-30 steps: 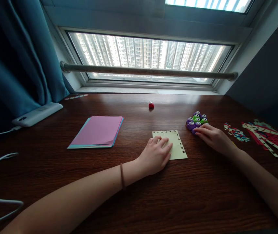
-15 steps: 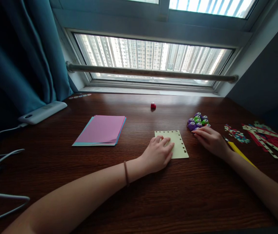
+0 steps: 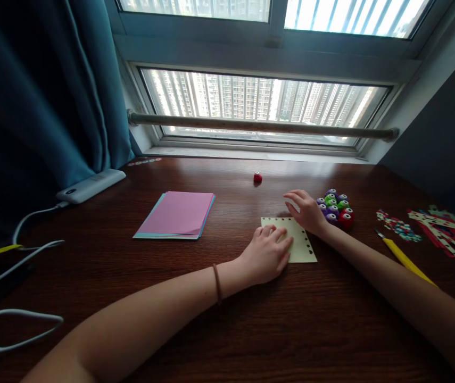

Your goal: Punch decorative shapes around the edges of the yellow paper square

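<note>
Pale yellow paper (image 3: 301, 250) lying flat, tiny dark holes running along its far and right edges (too small for me to call the shapes). Purple, green and red punches (image 3: 332, 204) huddle just right of it; another red punch (image 3: 258, 178) sits alone farther back.

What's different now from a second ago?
The right hand has moved left from the near edge of the cluster of eyed pieces to the pale yellow sheet's far right corner; it looks empty. A red piece now shows in the cluster. The left hand stays on the sheet; the pink-topped paper stack is unmoved.
</note>
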Demonstrator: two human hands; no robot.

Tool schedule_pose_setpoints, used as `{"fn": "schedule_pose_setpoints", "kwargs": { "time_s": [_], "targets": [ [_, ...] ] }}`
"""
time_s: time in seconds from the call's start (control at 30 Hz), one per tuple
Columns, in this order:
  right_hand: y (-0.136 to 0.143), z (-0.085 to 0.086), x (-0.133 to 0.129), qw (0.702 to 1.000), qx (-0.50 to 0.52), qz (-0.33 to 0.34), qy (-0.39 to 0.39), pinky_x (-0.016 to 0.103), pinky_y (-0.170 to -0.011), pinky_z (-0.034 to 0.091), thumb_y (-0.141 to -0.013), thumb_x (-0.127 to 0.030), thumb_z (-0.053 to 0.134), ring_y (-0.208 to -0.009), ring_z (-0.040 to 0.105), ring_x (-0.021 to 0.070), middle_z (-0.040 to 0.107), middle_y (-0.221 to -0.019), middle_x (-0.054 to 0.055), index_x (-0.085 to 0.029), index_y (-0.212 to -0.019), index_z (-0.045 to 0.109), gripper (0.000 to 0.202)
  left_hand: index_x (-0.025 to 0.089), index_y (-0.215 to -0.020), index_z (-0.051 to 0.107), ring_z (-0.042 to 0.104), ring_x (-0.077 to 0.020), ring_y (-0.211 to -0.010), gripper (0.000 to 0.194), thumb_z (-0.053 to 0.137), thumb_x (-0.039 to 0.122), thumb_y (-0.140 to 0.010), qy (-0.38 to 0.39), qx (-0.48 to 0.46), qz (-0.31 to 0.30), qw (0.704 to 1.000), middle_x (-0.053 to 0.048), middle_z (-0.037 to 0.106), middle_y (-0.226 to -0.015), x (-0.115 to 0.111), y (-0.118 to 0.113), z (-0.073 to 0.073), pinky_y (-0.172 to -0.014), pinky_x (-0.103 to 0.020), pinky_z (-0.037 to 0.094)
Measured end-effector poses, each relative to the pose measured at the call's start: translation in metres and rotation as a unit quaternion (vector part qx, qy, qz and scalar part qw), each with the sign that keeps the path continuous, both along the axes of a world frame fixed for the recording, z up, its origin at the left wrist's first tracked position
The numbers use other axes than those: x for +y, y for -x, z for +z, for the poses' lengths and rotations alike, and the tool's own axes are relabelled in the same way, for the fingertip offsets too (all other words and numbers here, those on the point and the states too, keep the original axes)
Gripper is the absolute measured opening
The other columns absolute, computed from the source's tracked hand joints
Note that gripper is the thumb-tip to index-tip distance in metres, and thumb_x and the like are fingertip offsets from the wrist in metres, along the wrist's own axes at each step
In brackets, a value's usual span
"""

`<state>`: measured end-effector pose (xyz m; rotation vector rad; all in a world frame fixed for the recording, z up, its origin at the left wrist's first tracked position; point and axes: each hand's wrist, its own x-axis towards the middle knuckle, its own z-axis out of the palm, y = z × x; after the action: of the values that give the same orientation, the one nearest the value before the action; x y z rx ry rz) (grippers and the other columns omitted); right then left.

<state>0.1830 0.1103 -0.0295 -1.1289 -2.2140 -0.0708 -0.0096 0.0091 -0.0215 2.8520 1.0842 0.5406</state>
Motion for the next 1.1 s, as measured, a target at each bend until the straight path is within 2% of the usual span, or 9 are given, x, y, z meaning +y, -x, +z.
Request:
{"fn": "schedule_pose_setpoints", "kwargs": {
  "time_s": [0.1,0.23,0.33,0.43,0.63,0.77,0.87,0.97,1.1],
  "targets": [
    [0.028,0.005,0.06,0.999,0.02,-0.04,0.017,0.046,-0.083,0.046,-0.087,-0.021,0.047,-0.097,0.053,0.0293,0.054,-0.107,0.015,-0.015,-0.116,0.051,0.03,0.022,-0.119,0.048,0.038,-0.0269,-0.113,0.033,0.04,0.031,-0.089,0.005,-0.001,0.0,1.0,-0.007,0.047,-0.124,0.0,0.0,0.001,-0.093,-0.043,0.032],
    [0.059,0.011,0.124,0.998,-0.016,-0.01,0.056,0.047,-0.092,0.04,-0.083,-0.024,0.059,-0.112,0.045,0.0283,0.045,-0.125,0.013,-0.015,-0.122,0.046,0.042,0.017,-0.122,0.045,0.039,-0.0269,-0.113,0.037,0.039,0.032,-0.089,0.017,-0.004,-0.002,1.0,-0.007,0.049,-0.124,0.002,0.0,0.002,-0.095,-0.043,0.032],
    [0.07,0.007,0.145,0.996,-0.034,0.009,0.087,0.046,-0.09,0.042,-0.087,-0.029,0.056,-0.106,0.05,0.0237,0.051,-0.118,0.009,-0.016,-0.115,0.052,0.031,0.014,-0.124,0.042,0.038,-0.0268,-0.115,0.04,0.039,0.033,-0.089,0.024,-0.005,0.002,1.0,-0.009,0.049,-0.125,0.002,0.0,0.001,-0.096,-0.043,0.031],
    [0.073,0.0,0.144,0.994,-0.025,0.003,0.107,0.041,-0.083,0.047,-0.089,-0.03,0.054,-0.094,0.056,0.0196,0.056,-0.107,0.008,-0.015,-0.106,0.056,0.024,0.014,-0.125,0.041,0.036,-0.0262,-0.12,0.041,0.038,0.034,-0.089,0.03,-0.005,0.002,1.0,-0.009,0.048,-0.127,0.002,0.001,-0.001,-0.099,-0.043,0.028],
    [0.055,0.007,0.093,0.993,0.041,-0.006,0.113,0.037,-0.078,0.049,-0.082,-0.022,0.061,-0.084,0.059,0.0197,0.061,-0.094,0.008,-0.014,-0.096,0.06,0.016,0.012,-0.134,0.03,0.026,-0.026,-0.129,0.054,0.036,0.041,-0.089,0.033,0.001,0.022,0.999,-0.012,0.037,-0.138,0.004,0.001,-0.008,-0.105,-0.045,0.021],
    [0.024,0.022,0.021,0.987,0.094,0.036,0.128,0.031,-0.075,0.052,-0.08,-0.023,0.061,-0.083,0.062,0.0185,0.062,-0.097,0.007,-0.017,-0.1,0.058,0.021,0.009,-0.134,0.03,0.025,-0.0264,-0.131,0.062,0.034,0.049,-0.088,0.028,0.007,0.028,0.999,-0.015,0.037,-0.138,0.005,0.001,-0.01,-0.106,-0.046,0.02],
    [-0.01,0.029,-0.036,0.98,0.114,0.053,0.151,0.034,-0.076,0.054,-0.082,-0.03,0.06,-0.084,0.063,0.0202,0.063,-0.097,0.007,-0.018,-0.107,0.055,0.028,0.009,-0.133,0.032,0.027,-0.028,-0.13,0.066,0.037,0.054,-0.086,0.03,0.001,0.025,0.999,-0.015,0.036,-0.139,0.006,0.0,-0.01,-0.105,-0.047,0.021],
    [-0.044,0.028,-0.078,0.958,0.149,0.049,0.239,0.038,-0.082,0.053,-0.079,-0.032,0.063,-0.091,0.062,0.0236,0.062,-0.105,0.009,-0.019,-0.11,0.056,0.035,0.013,-0.131,0.037,0.029,-0.0289,-0.128,0.062,0.039,0.055,-0.085,0.035,0.003,0.018,0.999,-0.015,0.037,-0.138,0.006,0.0,-0.009,-0.104,-0.048,0.022],
    [-0.069,0.023,-0.102,0.93,0.178,0.066,0.316,0.038,-0.082,0.054,-0.079,-0.035,0.062,-0.091,0.062,0.0241,0.062,-0.103,0.008,-0.019,-0.105,0.059,0.031,0.017,-0.129,0.041,0.03,-0.0285,-0.128,0.055,0.039,0.052,-0.086,0.035,0.014,0.017,0.999,-0.014,0.037,-0.138,0.006,0.0,-0.007,-0.104,-0.048,0.023]
  ]
}}
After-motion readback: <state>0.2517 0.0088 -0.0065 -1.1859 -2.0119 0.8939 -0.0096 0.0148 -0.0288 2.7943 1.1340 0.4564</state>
